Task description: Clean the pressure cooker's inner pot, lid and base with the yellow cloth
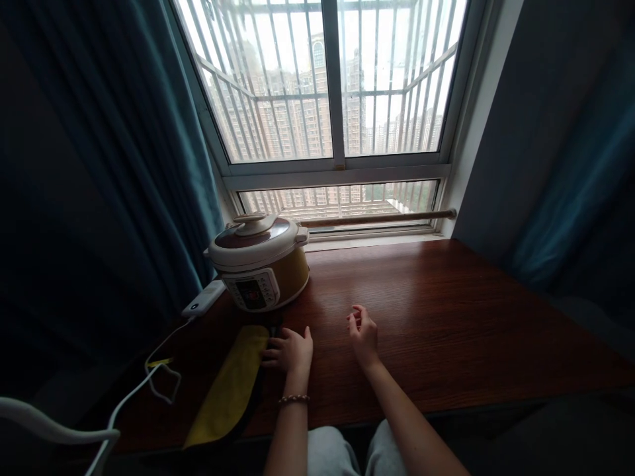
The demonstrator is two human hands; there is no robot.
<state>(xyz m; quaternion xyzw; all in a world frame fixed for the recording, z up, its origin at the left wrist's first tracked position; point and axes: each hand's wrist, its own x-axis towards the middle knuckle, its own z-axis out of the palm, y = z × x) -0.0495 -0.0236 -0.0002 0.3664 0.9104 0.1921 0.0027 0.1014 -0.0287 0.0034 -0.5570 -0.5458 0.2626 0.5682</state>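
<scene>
My left hand [292, 350], with a braided bracelet at the wrist, is open, its fingers spread at the right edge of a flat yellow cloth item with a dark border [231, 383]. Its fingertips appear to touch that edge; whether they press on it I cannot tell. A small dark object [274, 325] lies just beyond these fingers, too dim to name. Over the bare wood to the right is my right hand [364, 336], its fingers loosely curled and slightly apart, holding nothing visible. Behind my left hand stands a white and gold electric pressure cooker [292, 271], lid on.
The reddish-brown wooden table [446, 317] reaches to the barred window [337, 99]. A white power strip [203, 299] lies left of the cooker, its white cable [131, 396] running toward the front left. Blue curtains [163, 165] hang on the left.
</scene>
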